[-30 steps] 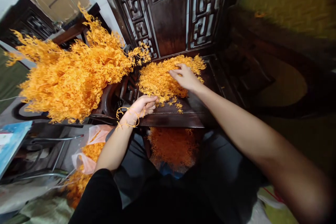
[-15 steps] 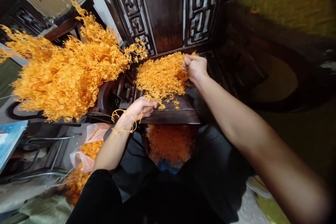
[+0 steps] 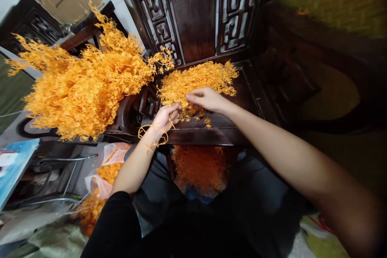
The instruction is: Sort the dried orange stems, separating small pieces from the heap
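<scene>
My left hand (image 3: 167, 117) is closed at the front of the seat, its fingers pinching a thin orange plastic stem (image 3: 152, 142) whose loops trail back over the wrist. Close on its right is my right hand (image 3: 205, 99), palm down, with fingers stretched forward and slightly parted over the near edge of a pile of small orange plastic sprigs (image 3: 199, 74). That pile lies spread on a dark wooden seat (image 3: 242, 100). A few loose sprigs (image 3: 207, 122) lie just below the right hand. The fingertips of both hands are partly hidden among the orange pieces.
A large heap of orange plastic branches (image 3: 78, 92) rests over the chair's left armrest. Behind the pile stands a carved wooden backrest (image 3: 195, 24). More orange pieces (image 3: 199, 165) sit below the seat between my legs. A pinkish plastic bag (image 3: 113, 153) is at lower left.
My right hand has come from the far right end of the pile back toward my left hand, and its fingers have loosened. The left hand stays near the seat's front edge, still closed.
</scene>
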`<state>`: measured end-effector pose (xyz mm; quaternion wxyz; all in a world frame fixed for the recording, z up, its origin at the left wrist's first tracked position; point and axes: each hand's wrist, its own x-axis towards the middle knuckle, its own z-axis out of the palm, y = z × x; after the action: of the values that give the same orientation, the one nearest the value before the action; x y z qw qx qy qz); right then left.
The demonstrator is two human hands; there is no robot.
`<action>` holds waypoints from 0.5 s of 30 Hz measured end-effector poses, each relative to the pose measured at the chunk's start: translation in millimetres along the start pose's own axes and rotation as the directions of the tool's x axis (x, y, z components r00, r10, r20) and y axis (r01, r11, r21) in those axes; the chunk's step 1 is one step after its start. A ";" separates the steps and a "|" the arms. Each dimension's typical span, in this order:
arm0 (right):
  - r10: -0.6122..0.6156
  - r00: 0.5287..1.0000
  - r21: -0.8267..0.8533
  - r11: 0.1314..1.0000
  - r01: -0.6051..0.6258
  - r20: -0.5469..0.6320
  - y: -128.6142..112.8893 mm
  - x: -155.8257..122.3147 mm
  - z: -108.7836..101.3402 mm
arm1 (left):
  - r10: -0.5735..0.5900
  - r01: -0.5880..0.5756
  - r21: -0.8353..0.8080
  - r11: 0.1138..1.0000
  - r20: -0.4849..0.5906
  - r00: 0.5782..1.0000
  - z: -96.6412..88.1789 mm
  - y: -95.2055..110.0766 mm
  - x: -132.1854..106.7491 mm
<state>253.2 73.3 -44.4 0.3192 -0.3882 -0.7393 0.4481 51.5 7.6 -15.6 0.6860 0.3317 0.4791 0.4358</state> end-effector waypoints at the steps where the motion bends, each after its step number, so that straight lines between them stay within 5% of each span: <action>1: -0.059 0.995 -0.079 0.995 0.065 0.076 -6.0 -2.8 0.7 | -0.001 0.001 0.011 1.000 -0.005 1.000 3.0 -0.5 -1.3; 4: -0.145 0.980 -0.532 0.824 0.195 0.135 -2.8 -4.5 -11.4 | -0.072 0.070 0.060 0.996 0.037 0.997 9.1 0.8 -10.4; 7: -0.030 0.998 -0.758 0.652 -0.025 -0.059 29.2 -0.9 -38.6 | -0.128 0.119 0.113 0.986 0.080 0.989 8.2 3.9 -21.7; 10: 0.033 0.974 -0.708 0.682 -0.187 -0.224 56.9 -1.0 -56.3 | -0.126 0.117 0.149 0.982 0.052 0.991 2.5 3.4 -25.5; 15: -0.173 0.945 -0.543 0.840 -0.005 -0.278 25.5 -11.8 -33.0 | -0.164 0.166 0.219 0.961 -0.028 0.986 0.3 -7.8 -14.1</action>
<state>293.4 84.4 -56.0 0.3316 -0.4951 -0.7906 0.1410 51.7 -8.4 -17.1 0.6765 0.3628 0.5538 0.3226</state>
